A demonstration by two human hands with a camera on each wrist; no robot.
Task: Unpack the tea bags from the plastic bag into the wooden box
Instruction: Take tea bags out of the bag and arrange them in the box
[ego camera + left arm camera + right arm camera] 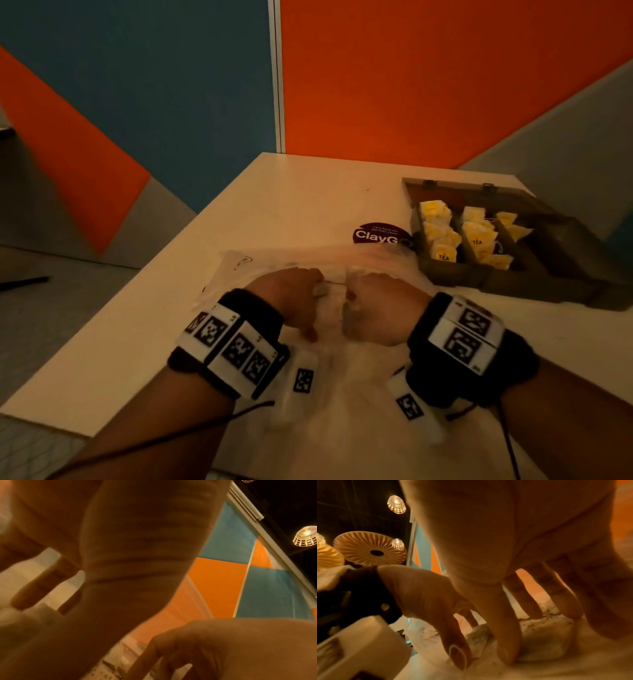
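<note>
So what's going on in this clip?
A person is unpacking tea bags. Both hands, left hand and right hand, are down on the clear plastic bag on the table, fingers curled on tea bags inside. The wooden box to the right lies open, with yellow tea bags already in its compartments.
</note>
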